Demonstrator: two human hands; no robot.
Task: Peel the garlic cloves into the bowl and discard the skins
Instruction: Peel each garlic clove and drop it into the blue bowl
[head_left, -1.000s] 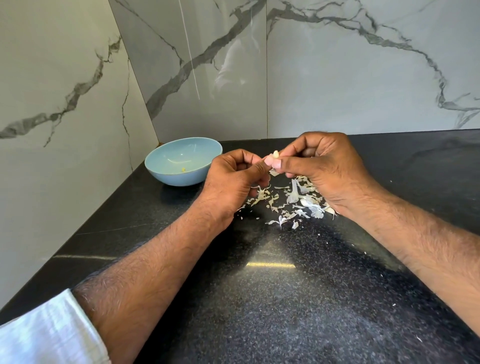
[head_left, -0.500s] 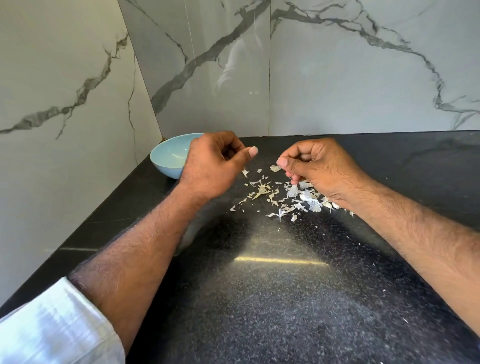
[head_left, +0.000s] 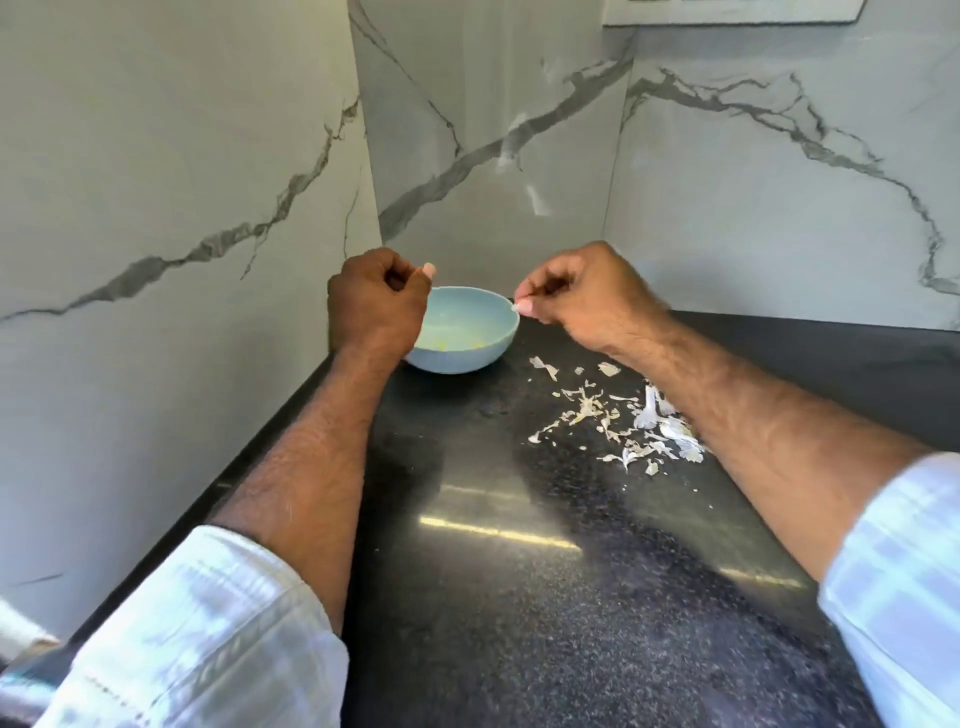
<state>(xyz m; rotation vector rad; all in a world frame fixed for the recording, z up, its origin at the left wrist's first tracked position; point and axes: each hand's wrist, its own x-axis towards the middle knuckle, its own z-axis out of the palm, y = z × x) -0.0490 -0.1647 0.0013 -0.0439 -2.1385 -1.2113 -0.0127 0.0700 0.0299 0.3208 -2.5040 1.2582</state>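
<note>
sleeves: white, rolled, at 7 and 4 o'clock of the frame, forearms bare beyond them.
worktop (head_left: 519, 597): black speckled stone, glossy, light streak near the middle.
garlic skins (head_left: 618, 421): pale papery scraps scattered on the worktop at 3 o'clock of centre, partly under the right forearm; a few larger white pieces lie at the near right end of the pile.
bowl (head_left: 467, 358): light blue, on the worktop in the back corner at 12 o'clock; left edge hidden behind the left wrist; small yellowish bits on its floor, too blurred to tell what they are.
left hand (head_left: 376, 301): over the bowl's left rim at 11 o'clock, fingers curled into a fist, thumb tip sticking out on top; cannot tell whether anything is inside.
right hand (head_left: 587, 296): just right of the bowl at 1 o'clock, raised off the worktop, fingers curled, thumb and forefinger pinching a small white scrap (head_left: 516, 306) at the bowl's right rim; skin or clove, cannot tell.
walls: grey-veined marble tiles at 9 to 3 o'clock, meeting behind the bowl.
</note>
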